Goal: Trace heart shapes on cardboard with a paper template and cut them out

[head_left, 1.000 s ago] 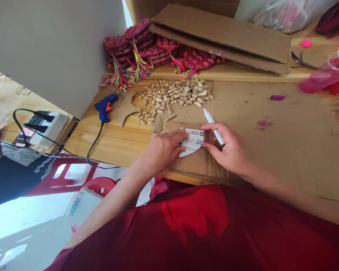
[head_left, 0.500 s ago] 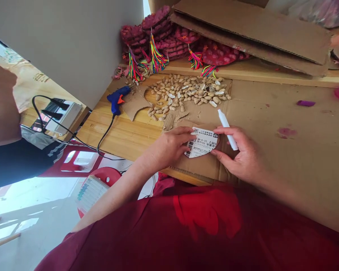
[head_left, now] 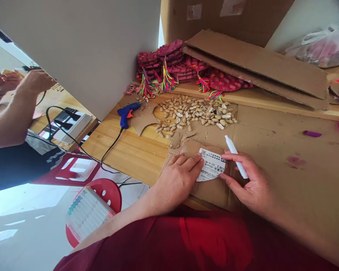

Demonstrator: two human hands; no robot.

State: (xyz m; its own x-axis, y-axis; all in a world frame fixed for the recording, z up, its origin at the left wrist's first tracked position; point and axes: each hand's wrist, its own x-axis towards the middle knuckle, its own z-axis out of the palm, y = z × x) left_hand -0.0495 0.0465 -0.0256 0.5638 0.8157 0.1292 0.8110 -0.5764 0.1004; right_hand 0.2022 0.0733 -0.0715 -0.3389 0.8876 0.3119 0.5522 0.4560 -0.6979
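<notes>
A rounded piece of cardboard [head_left: 189, 148] with a white printed label [head_left: 210, 165] lies flat on a larger cardboard sheet [head_left: 271, 150]. My left hand [head_left: 176, 178] rests palm down over its left part, fingers stretched out and fingertips at the label's edge. In my right hand [head_left: 250, 180] is a white marker [head_left: 236, 156], held against the fingers with its tip pointing up and away. The right thumb and index finger also touch the right edge of the rounded piece. Part of that piece is hidden under my left hand.
Beyond the hands lies a peanut pile [head_left: 197, 113]. A blue glue gun [head_left: 127, 114] with a cord sits left, near a power strip [head_left: 73, 126]. Tasselled red pieces [head_left: 172, 69] and cardboard sheets [head_left: 257, 67] fill the shelf. A purple cap-like cylinder [head_left: 312, 133] lies right. Another person's arm [head_left: 19, 101] is left.
The view has tilted upward. My left hand has shifted from the label's left edge to lie flatter over the rounded cardboard. My right hand still holds the marker at its right edge.
</notes>
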